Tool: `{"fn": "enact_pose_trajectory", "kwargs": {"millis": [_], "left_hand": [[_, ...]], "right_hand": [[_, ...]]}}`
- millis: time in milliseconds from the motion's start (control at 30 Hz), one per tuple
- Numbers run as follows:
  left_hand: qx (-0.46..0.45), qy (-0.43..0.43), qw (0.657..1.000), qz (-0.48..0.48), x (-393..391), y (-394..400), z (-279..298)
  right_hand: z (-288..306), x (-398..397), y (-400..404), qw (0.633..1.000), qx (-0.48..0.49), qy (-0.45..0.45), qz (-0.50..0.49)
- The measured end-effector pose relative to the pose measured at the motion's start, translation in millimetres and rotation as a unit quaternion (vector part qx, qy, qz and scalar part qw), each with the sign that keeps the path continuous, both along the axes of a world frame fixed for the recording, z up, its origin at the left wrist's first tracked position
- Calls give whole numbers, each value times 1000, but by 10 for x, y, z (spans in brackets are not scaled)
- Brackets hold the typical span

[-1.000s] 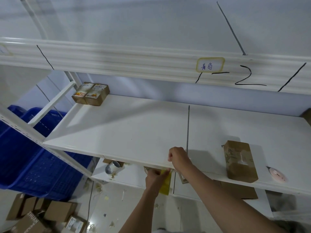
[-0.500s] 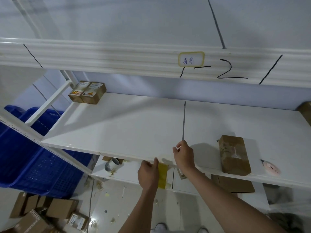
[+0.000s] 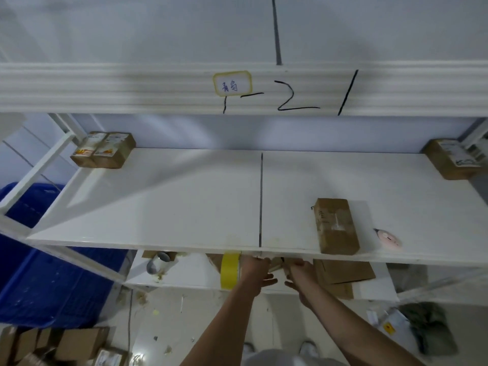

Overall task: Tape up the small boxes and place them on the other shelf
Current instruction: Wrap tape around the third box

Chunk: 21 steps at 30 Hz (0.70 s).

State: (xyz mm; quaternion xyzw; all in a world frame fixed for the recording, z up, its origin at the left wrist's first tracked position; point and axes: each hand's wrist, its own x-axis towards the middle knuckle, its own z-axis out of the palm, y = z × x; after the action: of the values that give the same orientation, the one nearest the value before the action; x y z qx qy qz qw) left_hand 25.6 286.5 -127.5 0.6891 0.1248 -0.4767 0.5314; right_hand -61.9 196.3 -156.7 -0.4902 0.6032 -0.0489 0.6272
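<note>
Both hands reaching under the white shelf [image 3: 163,207], left hand [image 3: 257,272] apparently gripping the yellow tape roll [image 3: 230,270], right hand [image 3: 297,270] grip indiscernible, brown small box [image 3: 336,225] lying near the shelf's front edge, handwritten label [image 3: 232,83] above, marker writing "1-2" beside it.

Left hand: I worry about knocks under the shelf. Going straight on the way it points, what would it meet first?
Probably the brown cardboard under the white shelf board, behind the yellow tape roll beside the left hand; depth there is unclear.
</note>
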Motion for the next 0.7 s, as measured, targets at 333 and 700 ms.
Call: {"fn": "enact_pose_trajectory", "kwargs": {"millis": [333,700], "left_hand": [[-92,126,982,108,5,8,-69],[2,32,995,93,26,-16,-215]], "right_hand": [[-27,108,-103,972,211,-102,-22],[-19,238,-18,984,167,-46,50]]}}
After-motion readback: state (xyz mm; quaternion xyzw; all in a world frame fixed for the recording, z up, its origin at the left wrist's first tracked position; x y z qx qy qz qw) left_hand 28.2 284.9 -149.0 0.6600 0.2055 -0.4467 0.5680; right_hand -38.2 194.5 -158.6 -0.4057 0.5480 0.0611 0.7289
